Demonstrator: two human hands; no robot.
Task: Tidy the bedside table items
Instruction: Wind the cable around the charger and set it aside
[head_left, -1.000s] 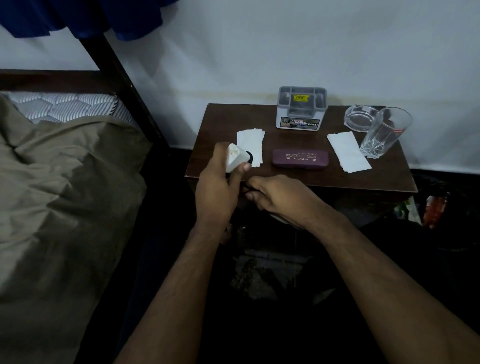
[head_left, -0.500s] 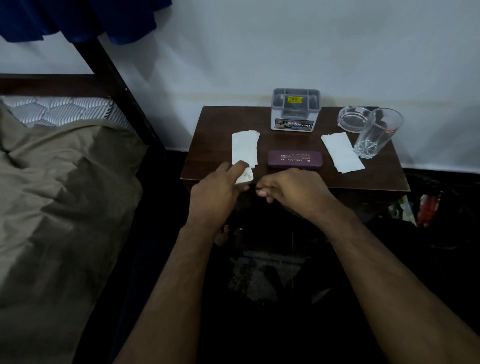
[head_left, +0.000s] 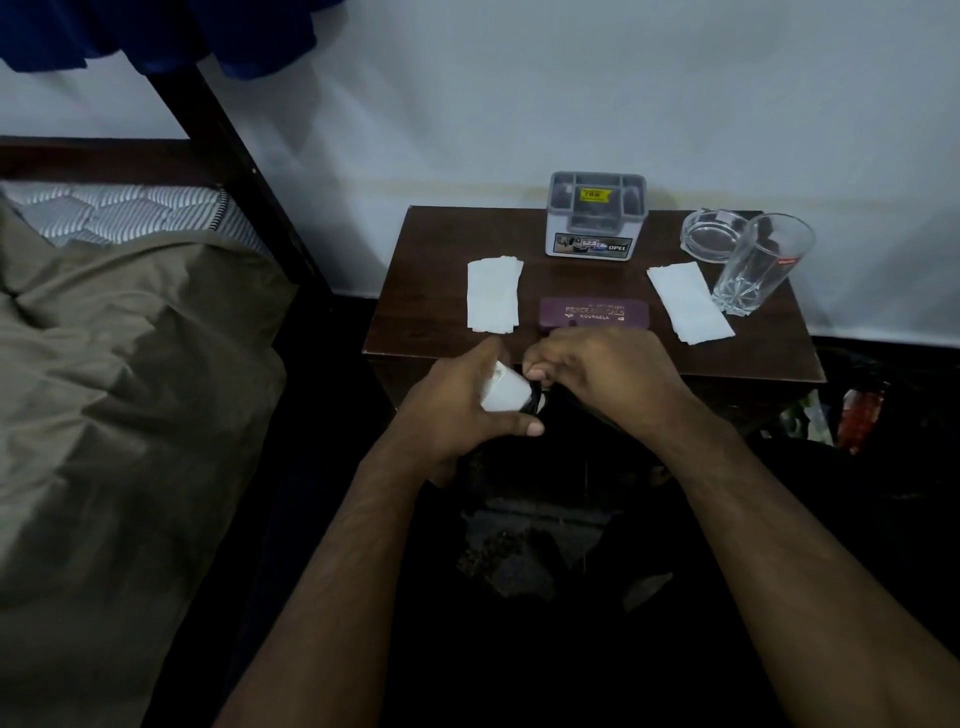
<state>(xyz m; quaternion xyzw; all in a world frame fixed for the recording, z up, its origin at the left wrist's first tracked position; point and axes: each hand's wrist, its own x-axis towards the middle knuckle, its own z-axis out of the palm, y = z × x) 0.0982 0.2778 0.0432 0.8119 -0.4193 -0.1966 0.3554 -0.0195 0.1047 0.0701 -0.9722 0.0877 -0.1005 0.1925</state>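
Gripping a small white object (head_left: 503, 392) at frame centre, the left hand (head_left: 457, 410) curls round it just below the bedside table's (head_left: 597, 280) front edge; the right hand (head_left: 602, 371), fingers curled, pinches something dark at its tip, unclear what.

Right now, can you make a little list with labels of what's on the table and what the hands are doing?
table: dark wood, beside the bed
back: grey organizer box
right: ashtray, drinking glass, white paper
middle: purple glasses case
left: white paper stack
left hand: grips small white object
right hand: fingers curled at the object's dark end; what they hold is hidden
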